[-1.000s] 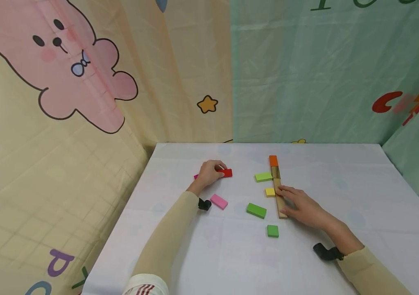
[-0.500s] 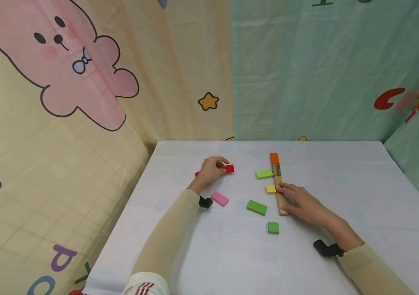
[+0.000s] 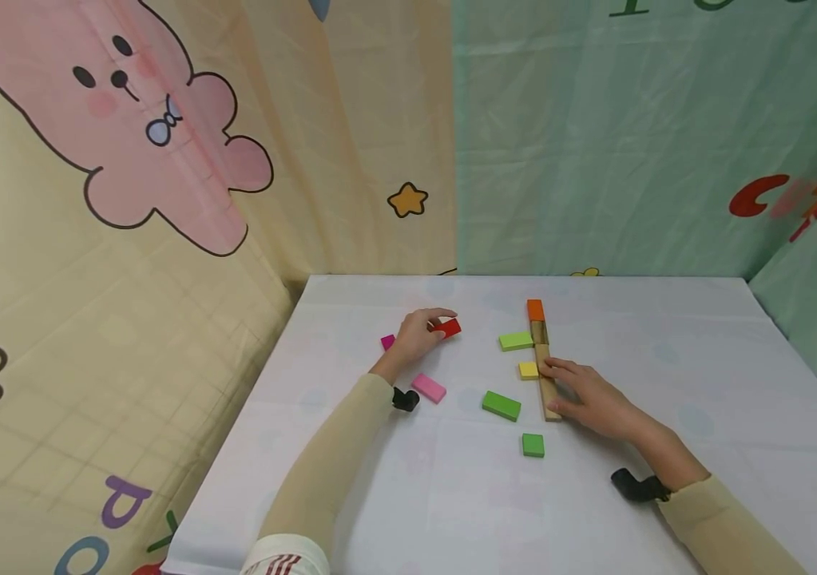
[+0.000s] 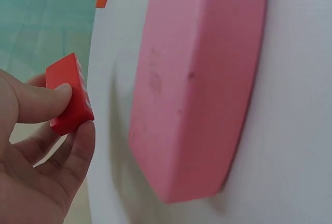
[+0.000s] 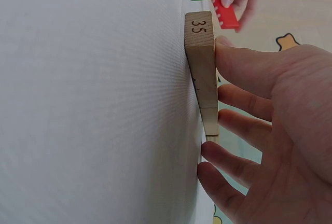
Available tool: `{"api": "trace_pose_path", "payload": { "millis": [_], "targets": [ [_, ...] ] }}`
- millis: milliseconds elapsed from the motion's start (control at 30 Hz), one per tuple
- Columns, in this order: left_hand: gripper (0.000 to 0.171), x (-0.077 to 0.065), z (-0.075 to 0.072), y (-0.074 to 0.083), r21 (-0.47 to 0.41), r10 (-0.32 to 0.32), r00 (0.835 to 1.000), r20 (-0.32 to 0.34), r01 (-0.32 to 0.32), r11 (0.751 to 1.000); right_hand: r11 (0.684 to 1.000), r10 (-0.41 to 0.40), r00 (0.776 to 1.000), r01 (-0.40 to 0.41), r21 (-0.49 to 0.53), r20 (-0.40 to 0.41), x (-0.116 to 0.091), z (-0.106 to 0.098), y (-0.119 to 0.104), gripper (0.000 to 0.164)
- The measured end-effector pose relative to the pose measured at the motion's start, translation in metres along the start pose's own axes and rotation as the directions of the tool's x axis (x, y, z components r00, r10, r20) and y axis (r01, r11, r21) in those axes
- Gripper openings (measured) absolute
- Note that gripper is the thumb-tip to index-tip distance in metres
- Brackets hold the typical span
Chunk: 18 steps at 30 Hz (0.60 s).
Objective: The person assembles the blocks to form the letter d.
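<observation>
My left hand pinches a red block between thumb and fingertips at the left of the table. In the left wrist view the red block is tilted and shows white marks along one edge. My right hand rests beside a plain wooden block, its fingertips and thumb touching the block's side and top. The right wrist view shows "35" on the end of this wooden block. Beyond it lies a darker wooden piece, then an orange block, all in one line.
On the white table lie a light green block and a yellow block beside the line. Nearer are a green block and a small green block. Pink and magenta blocks lie left.
My left hand has moved slightly right with the red block, which is now turned and raised, and the magenta block shows more. The right hand stays in place.
</observation>
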State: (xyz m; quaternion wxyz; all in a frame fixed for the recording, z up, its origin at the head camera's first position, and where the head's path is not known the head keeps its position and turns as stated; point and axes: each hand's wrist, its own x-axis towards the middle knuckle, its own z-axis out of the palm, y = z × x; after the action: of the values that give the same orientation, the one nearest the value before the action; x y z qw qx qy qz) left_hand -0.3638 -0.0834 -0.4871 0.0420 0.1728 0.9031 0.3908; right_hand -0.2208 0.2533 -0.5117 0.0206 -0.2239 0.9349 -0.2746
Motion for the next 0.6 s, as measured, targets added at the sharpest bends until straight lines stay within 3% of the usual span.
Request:
{"api": "trace_pose_path", "payload": {
  "millis": [400,600],
  "targets": [
    [0.047,-0.005,0.007,0.006,-0.05,0.031,0.999,-0.018,-0.032,0.998,1.0,0.003,1.0,-0.003,0.001,0.002,0.0,0.001,0.001,0.069],
    [0.046,-0.005,0.012,0.011,-0.093,0.004,0.999,-0.045,-0.008,0.996,1.0,-0.007,1.0,0.007,0.006,0.0,0.0,0.002,0.003,0.069]
  ]
}}
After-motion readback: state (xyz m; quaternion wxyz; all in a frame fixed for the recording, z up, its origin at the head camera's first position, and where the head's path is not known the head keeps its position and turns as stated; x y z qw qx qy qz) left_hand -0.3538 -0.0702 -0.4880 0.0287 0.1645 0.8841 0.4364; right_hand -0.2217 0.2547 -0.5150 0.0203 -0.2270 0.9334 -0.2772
